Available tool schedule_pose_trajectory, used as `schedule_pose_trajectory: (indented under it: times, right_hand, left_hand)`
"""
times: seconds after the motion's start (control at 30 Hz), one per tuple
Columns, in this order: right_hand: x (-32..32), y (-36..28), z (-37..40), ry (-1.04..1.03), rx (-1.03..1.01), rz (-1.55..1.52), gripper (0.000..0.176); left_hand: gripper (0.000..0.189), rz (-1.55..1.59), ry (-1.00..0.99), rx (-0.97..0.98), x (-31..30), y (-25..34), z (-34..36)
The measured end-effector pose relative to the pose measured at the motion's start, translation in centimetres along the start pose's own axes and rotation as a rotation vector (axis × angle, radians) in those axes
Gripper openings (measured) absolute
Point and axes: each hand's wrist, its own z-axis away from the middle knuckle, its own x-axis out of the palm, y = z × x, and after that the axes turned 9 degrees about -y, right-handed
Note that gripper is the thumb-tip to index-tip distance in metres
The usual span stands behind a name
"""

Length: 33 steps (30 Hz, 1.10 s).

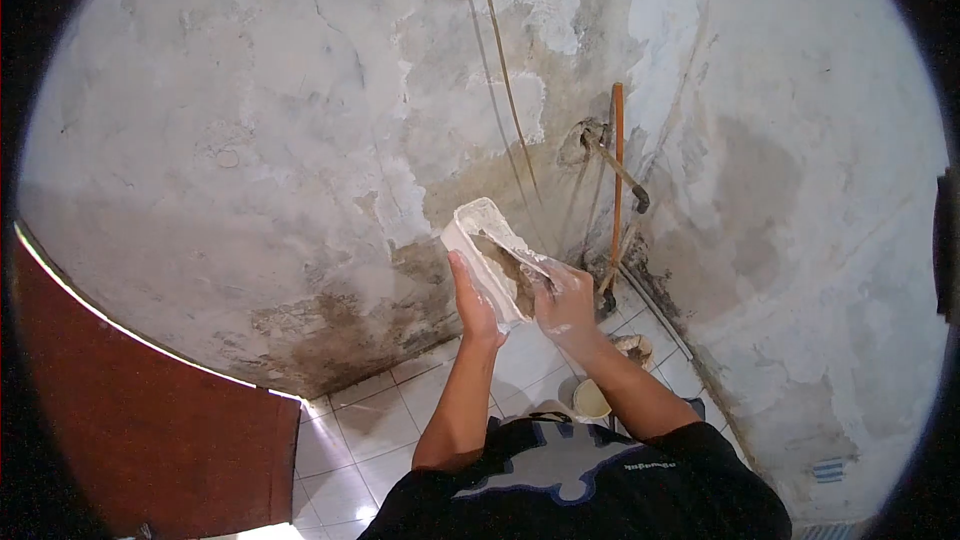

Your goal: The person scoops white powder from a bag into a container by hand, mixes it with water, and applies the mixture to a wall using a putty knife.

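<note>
My left hand point(476, 305) supports a long, narrow white trough point(460, 243) from its left side, near the lower end. Pale plaster coats the inside and rim of this trough, which tilts away from me in front of the wall. In my right hand point(566, 302) is a plaster-smeared putty knife point(522, 256), its flat blade lying over the trough's right side. The closed fingers hide the knife's handle. White smears mark both hands.
The stained, peeling wall point(300, 140) meets another at a corner. An orange pipe point(618, 160) and a grey bent pipe point(620, 175) stand there. A cable point(500, 50) hangs above. A cream tub point(591, 399) sits on the tiled floor point(375, 410); a brown panel point(150, 390) is left.
</note>
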Motion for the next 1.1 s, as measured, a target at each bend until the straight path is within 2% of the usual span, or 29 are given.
schedule_pose_trajectory:
  times: [0.17, 0.23, 0.3, 0.37, 0.43, 0.53, 0.6, 0.73, 0.77, 0.8, 0.83, 0.87, 0.9, 0.93, 1.03, 1.1]
  right_hand:
    - [-2.4, 1.1, -1.3, 0.032, 0.039, -0.019, 0.021]
    - [-3.4, 1.8, -1.9, 0.059, 0.051, -0.023, 0.021]
    - [-4.0, 3.4, -2.3, -0.010, 0.119, 0.071, 0.020]
    - [-4.8, 4.3, -2.9, 0.012, 0.127, 0.050, 0.020]
    - [-5.5, 5.3, -3.3, 0.022, 0.128, 0.032, 0.021]
    - [-6.2, 6.5, -3.5, 0.038, 0.082, -0.075, 0.022]
    - [-6.9, 6.6, -3.7, 0.002, 0.096, 0.076, 0.023]
    - [-7.8, 7.9, -4.5, 0.009, 0.062, 0.028, 0.023]
    - [-8.4, 8.2, -4.9, -0.145, 0.221, -0.133, 0.024]
    - [-8.8, 8.7, -5.1, -0.299, 0.377, -0.295, 0.024]
    - [-8.7, 9.5, -4.7, -0.296, 0.384, -0.305, 0.024]
    - [-8.4, 10.8, -4.4, -0.258, 0.237, -0.129, 0.023]
    - [-8.0, 11.8, -4.1, -0.219, 0.088, 0.049, 0.023]
    - [-7.5, 12.6, -4.0, -0.222, 0.090, 0.048, 0.023]
    - [-7.0, 13.6, -3.7, -0.216, 0.115, -0.004, 0.022]
    - [-7.6, 13.6, -3.9, -0.174, 0.255, -0.244, 0.026]
  left_hand:
    - [0.073, -0.009, -0.013, 0.032, 1.9, -1.7, -1.0]
    - [0.071, -0.093, 0.048, 0.017, 2.7, -2.1, -1.5]
    - [0.073, -0.142, -0.008, -0.007, 3.2, -2.3, -2.2]
    - [0.075, -0.186, -0.055, -0.033, 3.9, -2.6, -2.8]
    - [0.076, -0.181, -0.059, 0.038, 5.1, -2.9, -3.1]
    - [0.078, -0.224, -0.116, -0.002, 5.1, -3.1, -3.6]
    - [0.078, -0.234, -0.106, 0.014, 4.4, -4.1, -4.2]
    - [0.078, -0.336, -0.044, 0.050, 3.4, -5.3, -4.9]
    - [0.078, -0.348, -0.041, 0.043, 3.3, -5.4, -4.8]
    - [0.077, -0.382, 0.046, 0.028, 3.8, -5.2, -4.5]
    - [0.076, -0.414, 0.132, 0.016, 4.4, -5.0, -4.2]
    - [0.076, -0.420, 0.134, 0.012, 5.1, -4.7, -3.8]
    - [0.074, -0.331, 0.030, -0.017, 5.8, -4.1, -3.3]
    - [0.072, -0.237, -0.072, -0.046, 6.1, -3.9, -3.1]
    - [0.072, -0.248, 0.020, -0.015, 5.7, -4.4, -3.1]
    - [0.071, -0.255, 0.014, 0.024, 6.4, -4.1, -2.8]
